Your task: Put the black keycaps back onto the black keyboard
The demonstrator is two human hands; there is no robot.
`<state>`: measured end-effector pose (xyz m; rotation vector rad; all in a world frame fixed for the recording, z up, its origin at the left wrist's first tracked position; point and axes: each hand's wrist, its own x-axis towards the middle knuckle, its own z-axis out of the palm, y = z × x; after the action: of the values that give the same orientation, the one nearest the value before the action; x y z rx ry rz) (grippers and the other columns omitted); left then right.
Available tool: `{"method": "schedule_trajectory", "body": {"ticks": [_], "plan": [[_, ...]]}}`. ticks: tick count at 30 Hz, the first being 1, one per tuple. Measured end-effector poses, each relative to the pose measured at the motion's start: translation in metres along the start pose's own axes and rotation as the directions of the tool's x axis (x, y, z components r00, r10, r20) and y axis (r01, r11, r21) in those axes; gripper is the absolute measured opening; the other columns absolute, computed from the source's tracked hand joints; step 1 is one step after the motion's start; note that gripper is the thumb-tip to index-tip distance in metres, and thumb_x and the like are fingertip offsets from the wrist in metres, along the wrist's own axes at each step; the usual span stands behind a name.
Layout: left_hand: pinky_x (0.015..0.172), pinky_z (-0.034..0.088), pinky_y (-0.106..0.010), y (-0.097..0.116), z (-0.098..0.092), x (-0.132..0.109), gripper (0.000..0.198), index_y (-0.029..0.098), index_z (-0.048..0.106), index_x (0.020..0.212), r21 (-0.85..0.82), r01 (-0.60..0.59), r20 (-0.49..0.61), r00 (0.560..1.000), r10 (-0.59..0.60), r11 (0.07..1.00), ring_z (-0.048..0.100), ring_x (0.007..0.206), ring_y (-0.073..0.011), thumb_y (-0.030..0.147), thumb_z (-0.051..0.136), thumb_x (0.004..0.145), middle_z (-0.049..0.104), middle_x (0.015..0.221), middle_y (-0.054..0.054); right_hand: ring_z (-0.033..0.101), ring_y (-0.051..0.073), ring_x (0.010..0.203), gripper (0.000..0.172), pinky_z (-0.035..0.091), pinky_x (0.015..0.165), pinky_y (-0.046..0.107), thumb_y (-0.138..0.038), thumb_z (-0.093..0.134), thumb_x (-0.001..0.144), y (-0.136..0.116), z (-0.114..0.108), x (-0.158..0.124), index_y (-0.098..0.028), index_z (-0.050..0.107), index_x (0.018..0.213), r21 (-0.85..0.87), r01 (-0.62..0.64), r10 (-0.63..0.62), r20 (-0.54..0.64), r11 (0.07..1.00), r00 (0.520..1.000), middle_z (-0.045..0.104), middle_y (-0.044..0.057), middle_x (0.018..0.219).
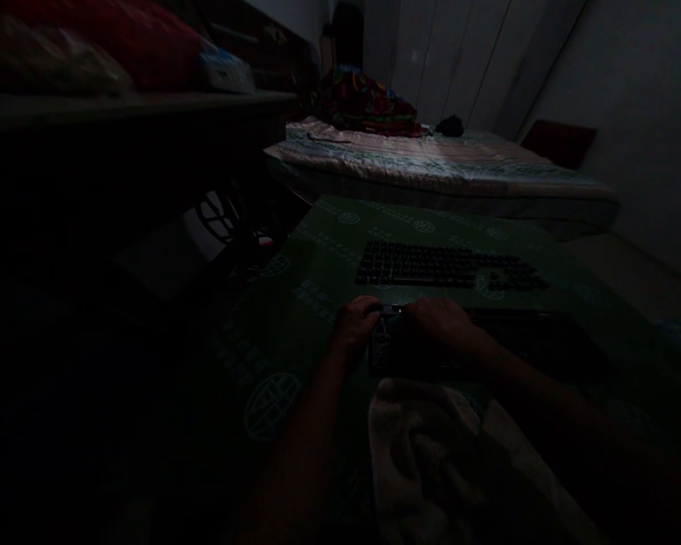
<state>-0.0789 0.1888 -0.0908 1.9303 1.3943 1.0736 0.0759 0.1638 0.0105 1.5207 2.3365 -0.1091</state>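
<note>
The room is very dark. My left hand (pixel 355 327) grips the left end of a dark keyboard frame (pixel 522 344) lying on a green printed mat (pixel 318 265). My right hand (pixel 440 325) rests curled on the same frame just to the right; its fingertips are hidden in the gloom. Farther back on the mat lies a block of black keycaps (pixel 443 265) laid out in keyboard rows. A pale towel (pixel 425 446) is bunched up in front of my forearms.
A mattress (pixel 431 163) with striped bedding and a colourful bundle of cloth (pixel 368 102) lies beyond the mat. A dark shelf (pixel 130 102) with red and white items stands at the left. White cupboard doors (pixel 454 53) stand at the back.
</note>
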Motion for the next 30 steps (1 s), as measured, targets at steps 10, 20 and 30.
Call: {"method": "schedule_trajectory", "body": {"ticks": [10,20,30], "plan": [[0.083,0.047,-0.028,0.003,0.001,-0.001,0.020,0.017,0.064,0.085,0.011,0.003,-0.013,1.000,-0.003,1.000,0.059,0.088,-0.0149,0.013,0.049,0.071,0.065,0.092,-0.003,0.064,0.026,0.081,0.029,0.046,0.062,0.029,-0.030,0.044,0.081,0.001,0.004,-0.017,-0.016,0.064,0.096,0.052,-0.004,0.001,0.062,0.999,0.998,0.067,0.014,0.090],[0.085,0.046,-0.030,0.002,-0.001,-0.001,0.021,0.017,0.064,0.087,-0.001,0.006,0.004,1.000,-0.006,1.000,0.059,0.090,-0.0157,0.014,0.049,0.072,0.064,0.093,-0.004,0.064,0.024,0.083,0.031,0.046,0.065,0.029,-0.029,0.039,0.085,0.000,0.007,-0.001,-0.016,0.061,0.102,0.059,-0.060,0.059,0.034,0.996,0.998,0.066,0.016,0.096],[0.084,0.046,-0.029,0.002,0.000,-0.001,0.021,0.017,0.063,0.087,-0.006,0.003,-0.005,1.000,-0.003,1.000,0.059,0.090,-0.0160,0.014,0.049,0.071,0.064,0.093,-0.004,0.064,0.024,0.083,0.034,0.045,0.063,0.028,-0.034,0.039,0.085,0.002,0.007,-0.003,-0.016,0.062,0.102,0.066,-0.082,0.082,0.006,0.994,0.997,0.066,0.015,0.093]]}}
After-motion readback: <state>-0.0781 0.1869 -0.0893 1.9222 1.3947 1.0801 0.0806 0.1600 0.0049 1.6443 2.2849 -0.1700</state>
